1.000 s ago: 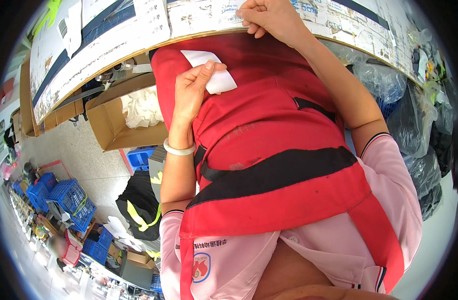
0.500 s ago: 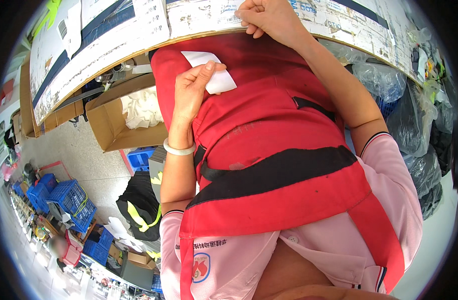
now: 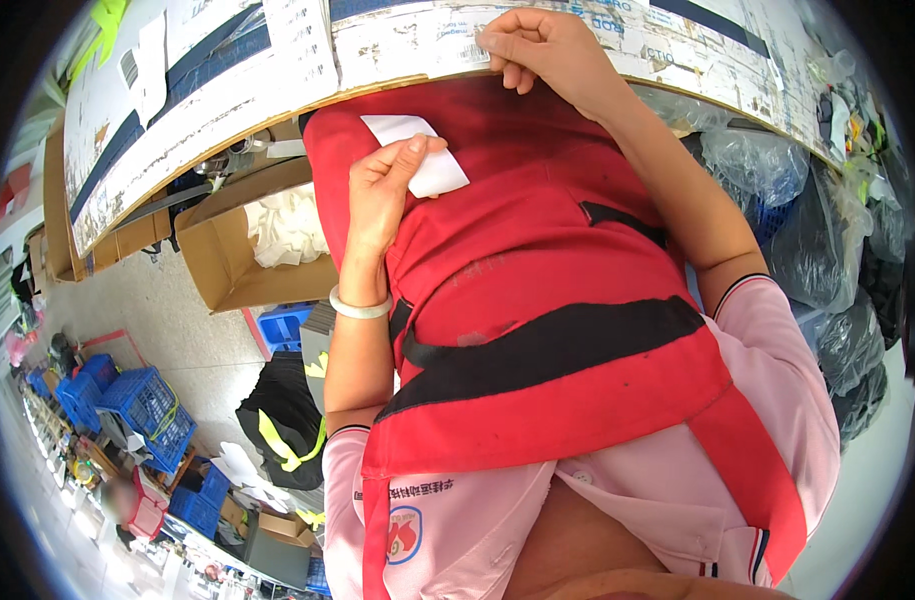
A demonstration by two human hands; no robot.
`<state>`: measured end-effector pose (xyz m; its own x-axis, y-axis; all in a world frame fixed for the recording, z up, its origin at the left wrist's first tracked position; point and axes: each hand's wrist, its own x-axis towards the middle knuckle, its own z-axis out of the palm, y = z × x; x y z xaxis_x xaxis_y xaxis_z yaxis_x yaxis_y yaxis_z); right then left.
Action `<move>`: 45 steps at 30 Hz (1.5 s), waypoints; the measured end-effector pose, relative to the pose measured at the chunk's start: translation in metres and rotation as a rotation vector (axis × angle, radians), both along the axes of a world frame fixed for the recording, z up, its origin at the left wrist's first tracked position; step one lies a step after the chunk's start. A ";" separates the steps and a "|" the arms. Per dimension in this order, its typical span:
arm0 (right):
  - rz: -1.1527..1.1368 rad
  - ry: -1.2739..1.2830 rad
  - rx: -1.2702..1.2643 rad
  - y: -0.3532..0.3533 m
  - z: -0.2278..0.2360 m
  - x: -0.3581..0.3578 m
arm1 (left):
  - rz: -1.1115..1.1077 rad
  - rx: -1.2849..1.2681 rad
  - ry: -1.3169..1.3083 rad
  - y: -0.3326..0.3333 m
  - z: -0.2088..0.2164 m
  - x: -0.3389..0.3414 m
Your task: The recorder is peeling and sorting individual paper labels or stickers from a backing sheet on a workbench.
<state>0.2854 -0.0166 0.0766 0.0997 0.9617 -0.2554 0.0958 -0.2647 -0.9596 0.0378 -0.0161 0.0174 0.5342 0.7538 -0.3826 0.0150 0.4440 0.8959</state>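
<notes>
Just left of the red apron point(image 3: 517, 280) sits a cardboard box point(image 3: 217, 255). Over the apron's upper left, the left hand point(image 3: 380, 192) pinches a white paper slip point(image 3: 441, 178) between thumb and fingers; above the apron's top, the right hand point(image 3: 559, 62) curls, its hold impossible to tell.

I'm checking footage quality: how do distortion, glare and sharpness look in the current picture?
Head view: fisheye distortion bows the worktable's front edge, corners black; head view: plastic bags at right catch glints, and the lower-left background looks washed out; head view: left hand, white slip and right hand look fairly sharp, small things near the left rim soft.
</notes>
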 end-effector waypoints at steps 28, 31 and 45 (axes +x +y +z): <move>0.190 0.159 -0.061 -0.034 -0.012 -0.026 | 0.150 0.018 -0.177 -0.006 0.023 0.008; 0.157 0.101 -0.019 -0.036 -0.006 -0.016 | 0.147 0.068 -0.083 -0.008 0.026 0.005; -0.637 -0.902 0.360 -0.010 -0.030 0.138 | 0.510 -0.214 -0.130 0.019 -0.032 -0.122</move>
